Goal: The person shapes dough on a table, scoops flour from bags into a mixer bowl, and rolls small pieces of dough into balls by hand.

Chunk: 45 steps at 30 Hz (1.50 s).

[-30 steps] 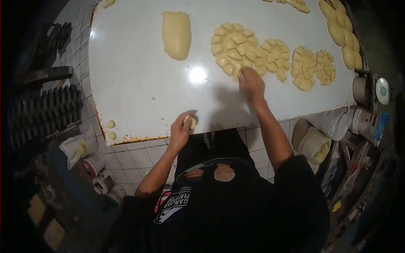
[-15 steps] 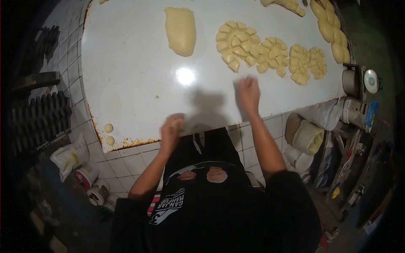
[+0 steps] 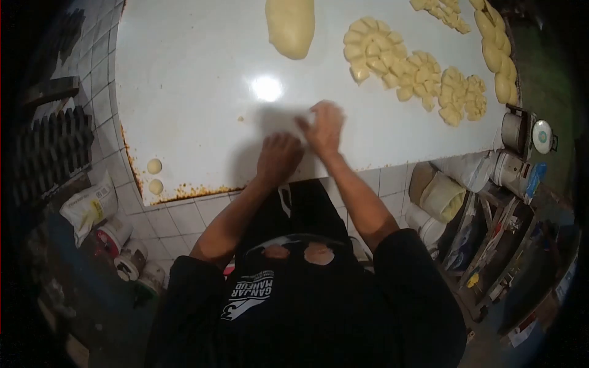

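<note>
Near the front edge of the white table (image 3: 196, 122), my left hand (image 3: 280, 157) is palm down, its fingers curled under against the top. Whatever lies beneath those fingers is hidden. Just to its right and slightly farther forward, my right hand (image 3: 325, 127) is blurred, thumb apart from the fingers, with nothing visible in it. A tiny dough scrap (image 3: 240, 119) lies left of both hands. Two small round dough balls (image 3: 154, 166) rest at the left front corner. Beyond my hands sits a large smooth dough slab (image 3: 291, 27).
Cut dough pieces (image 3: 423, 76) spread in clusters at the right, with more dough pieces (image 3: 443, 12) behind. Plump dough strips (image 3: 496, 52) line the right edge. Black racks (image 3: 52, 147) stand at left; a pot (image 3: 513, 130) and buckets (image 3: 426, 227) are at right.
My right hand has moved left, toward my left hand, and its fist has loosened. My left hand has shifted forward and right onto the table. The view has shifted, so the dough appears farther right.
</note>
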### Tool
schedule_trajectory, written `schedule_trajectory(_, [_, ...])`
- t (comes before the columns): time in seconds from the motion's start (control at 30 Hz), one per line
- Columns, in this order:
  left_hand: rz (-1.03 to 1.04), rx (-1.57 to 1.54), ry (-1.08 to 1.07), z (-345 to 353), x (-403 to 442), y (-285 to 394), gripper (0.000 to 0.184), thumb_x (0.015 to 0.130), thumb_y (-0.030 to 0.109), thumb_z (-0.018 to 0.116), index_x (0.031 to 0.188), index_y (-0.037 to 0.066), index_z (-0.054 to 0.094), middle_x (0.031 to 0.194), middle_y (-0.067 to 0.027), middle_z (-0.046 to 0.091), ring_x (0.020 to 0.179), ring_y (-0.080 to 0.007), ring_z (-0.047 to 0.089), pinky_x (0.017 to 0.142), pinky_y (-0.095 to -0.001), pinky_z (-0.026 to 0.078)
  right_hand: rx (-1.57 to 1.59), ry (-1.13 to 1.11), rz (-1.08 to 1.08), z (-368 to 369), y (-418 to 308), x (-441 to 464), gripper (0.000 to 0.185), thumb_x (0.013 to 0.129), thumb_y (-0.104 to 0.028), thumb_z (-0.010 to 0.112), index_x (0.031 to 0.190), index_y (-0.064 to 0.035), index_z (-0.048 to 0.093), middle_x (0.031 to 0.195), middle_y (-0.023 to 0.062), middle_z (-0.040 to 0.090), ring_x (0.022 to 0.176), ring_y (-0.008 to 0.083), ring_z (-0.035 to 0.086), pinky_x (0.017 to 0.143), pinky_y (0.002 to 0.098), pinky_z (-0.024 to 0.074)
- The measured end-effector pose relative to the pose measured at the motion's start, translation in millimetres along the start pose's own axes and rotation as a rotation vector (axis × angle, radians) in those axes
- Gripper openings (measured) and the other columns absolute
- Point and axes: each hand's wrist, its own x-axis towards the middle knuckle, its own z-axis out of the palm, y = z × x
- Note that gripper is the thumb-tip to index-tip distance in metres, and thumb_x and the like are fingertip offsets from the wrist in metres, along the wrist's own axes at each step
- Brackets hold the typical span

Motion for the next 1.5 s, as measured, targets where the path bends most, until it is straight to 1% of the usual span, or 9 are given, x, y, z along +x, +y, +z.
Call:
schedule_trajectory(0.1, [0.31,-0.015,-0.114,-27,-22,-36,0.028,0.088,0.028,0.067,0.111,0.011,0.063,0.113,-0.0098,0.06,0.106,-0.031,0.055,0.091,-0.0465,0.044,0.232,-0.407,-0.079,-22,2,-67,0.029,0.082,-0.033,0.077,0.091,-0.0077,0.066,0.095,0.0134,0.059,0.092,0.0351,0.054,0.076,0.0492,0.0425])
schedule_trajectory(0.17, [-0.06,0.226,-0.864,-61,16,-59,0.024,0.086,0.022,0.068,0.105,0.009,0.063,0.105,-0.0109,0.061,0.099,-0.0316,0.056,0.087,-0.0454,0.044,0.102,-0.333,-0.214,-28,38,-34,0.028,0.082,-0.032,0.077,0.091,-0.0076,0.066,0.095,0.0127,0.059,0.092,0.0345,0.055,0.076,0.0483,0.0426])
schedule_trajectory(0.27, [0.048,0.041,0.155,-9,43,-27,0.022,0.082,0.018,0.07,0.101,0.009,0.063,0.096,-0.0127,0.06,0.093,-0.0331,0.056,0.083,-0.0456,0.044,0.108,-0.081,-0.158,0,10,27,0.021,0.082,-0.026,0.075,0.092,-0.0101,0.066,0.103,0.0118,0.06,0.096,0.0341,0.056,0.081,0.0465,0.0436])
schedule_trajectory(0.8, [0.107,0.146,0.12,-39,-20,-58,0.016,0.08,0.012,0.073,0.086,0.008,0.059,0.095,-0.0126,0.06,0.088,-0.0346,0.057,0.078,-0.046,0.047,-0.133,-0.849,-0.404,-28,9,43,0.021,0.086,-0.026,0.07,0.075,-0.0089,0.073,0.086,0.0154,0.067,0.089,0.0356,0.062,0.085,0.0429,0.046])
schedule_trajectory(0.93, [-0.127,-0.015,0.423,12,5,13,0.014,0.087,0.016,0.066,0.096,0.006,0.062,0.095,-0.0172,0.061,0.098,-0.0356,0.056,0.083,-0.0477,0.047,-0.005,-0.19,-0.413,27,-6,-7,0.019,0.082,-0.02,0.073,0.088,-0.0086,0.059,0.093,0.0118,0.055,0.089,0.0322,0.054,0.079,0.0446,0.0429])
schedule_trajectory(1.07, [-0.184,0.073,-0.39,-36,-29,-51,0.013,0.087,0.018,0.065,0.094,0.008,0.063,0.094,-0.0156,0.06,0.094,-0.0348,0.057,0.083,-0.0472,0.048,0.12,-0.664,-0.666,-23,34,28,0.016,0.079,-0.017,0.073,0.085,-0.0087,0.06,0.086,0.0113,0.057,0.086,0.0319,0.055,0.078,0.0447,0.0432])
schedule_trajectory(1.2, [-0.153,0.137,0.446,2,22,-7,0.012,0.085,0.016,0.069,0.087,0.011,0.059,0.09,-0.0121,0.059,0.082,-0.0319,0.057,0.073,-0.0458,0.048,0.368,-0.2,-0.275,41,-3,21,0.014,0.081,-0.016,0.069,0.083,-0.007,0.059,0.084,0.0107,0.056,0.085,0.032,0.054,0.078,0.0449,0.0423])
schedule_trajectory(1.37, [0.044,0.047,0.293,-20,-36,-50,0.018,0.082,0.015,0.074,0.085,0.009,0.057,0.09,-0.0095,0.057,0.087,-0.0339,0.056,0.074,-0.0474,0.045,-0.065,-0.782,-0.513,-19,24,44,0.027,0.077,-0.031,0.08,0.073,-0.0104,0.063,0.083,0.0095,0.063,0.089,0.0293,0.06,0.081,0.0428,0.0436])
schedule_trajectory(1.5, [-0.145,0.115,0.473,2,11,-14,0.019,0.083,0.017,0.072,0.093,0.008,0.058,0.097,-0.0131,0.058,0.094,-0.0336,0.056,0.081,-0.0469,0.045,0.32,-0.178,-0.249,48,6,18,0.023,0.077,-0.024,0.079,0.087,-0.0098,0.064,0.096,0.0099,0.063,0.094,0.0323,0.058,0.085,0.0448,0.0446])
